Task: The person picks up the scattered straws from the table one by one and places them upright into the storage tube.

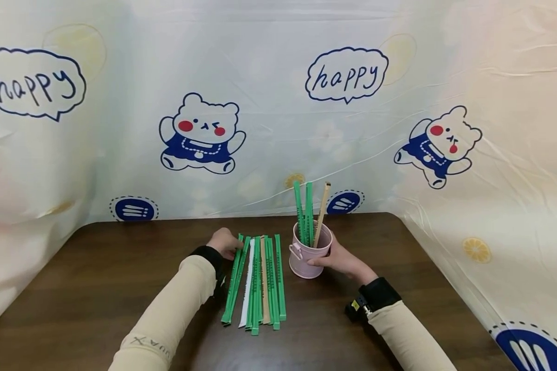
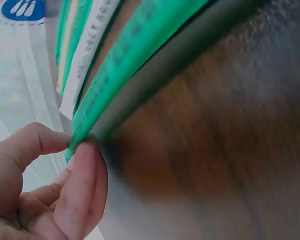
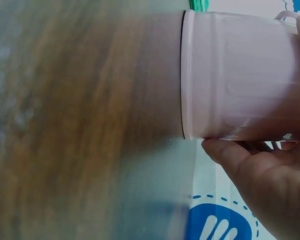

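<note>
Thumb and fingertips of the left hand (image 1: 225,242) come together in a narrow pinch, and what they have is the far end of a green straw (image 2: 115,75), at the left edge of the row! Whether it's off the table (image 1: 120,278), I can't tell. Across to the right hand (image 1: 341,257): curled round the side of the bucket (image 1: 304,265), thumb in front, and that stands upright just right of the row, with green straws (image 1: 309,211) and a tan one (image 1: 322,211) poking out. Close quarters here, with the white straw (image 1: 247,283) next along. Best play, I'd say: firm but light on that tip, lift it clear without dragging its neighbours, tilt it upright before the rim, and let the right hand steady the bucket.
</note>
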